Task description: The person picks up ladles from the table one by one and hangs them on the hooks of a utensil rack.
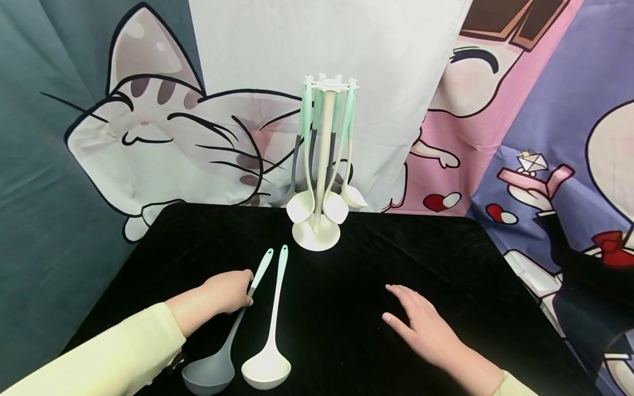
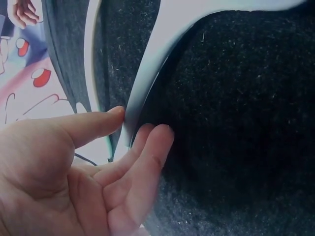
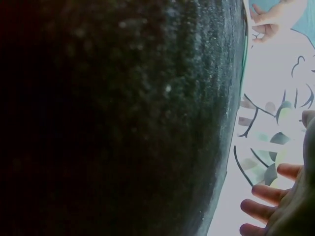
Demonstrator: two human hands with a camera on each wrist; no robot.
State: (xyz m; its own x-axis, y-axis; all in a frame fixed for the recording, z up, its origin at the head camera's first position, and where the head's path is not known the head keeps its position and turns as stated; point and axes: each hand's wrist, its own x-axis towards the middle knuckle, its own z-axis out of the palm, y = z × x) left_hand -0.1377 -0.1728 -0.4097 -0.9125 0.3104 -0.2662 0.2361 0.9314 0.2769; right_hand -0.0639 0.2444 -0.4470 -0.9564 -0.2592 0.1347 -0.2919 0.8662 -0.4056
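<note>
A grey ladle (image 1: 209, 375) with a mint-green handle end lies on the black cloth, its bowl toward me. My left hand (image 1: 225, 291) pinches its handle between thumb and fingers; in the left wrist view the thumb tip touches one side of the grey shaft (image 2: 142, 88), and the fingers curl at the other. Just right of it lies a white ladle (image 1: 266, 367) with a mint-green handle end, apart from the hand. Over the right part of the cloth, my right hand (image 1: 426, 324) holds nothing, its fingers extended and slightly spread in the right wrist view.
Behind the ladles stands a white rack (image 1: 315, 237) with several hanging utensils, white or grey with mint-green handles. The black cloth (image 1: 396, 247) covers the table. Cartoon-printed curtains (image 1: 238, 49) hang behind and at the sides.
</note>
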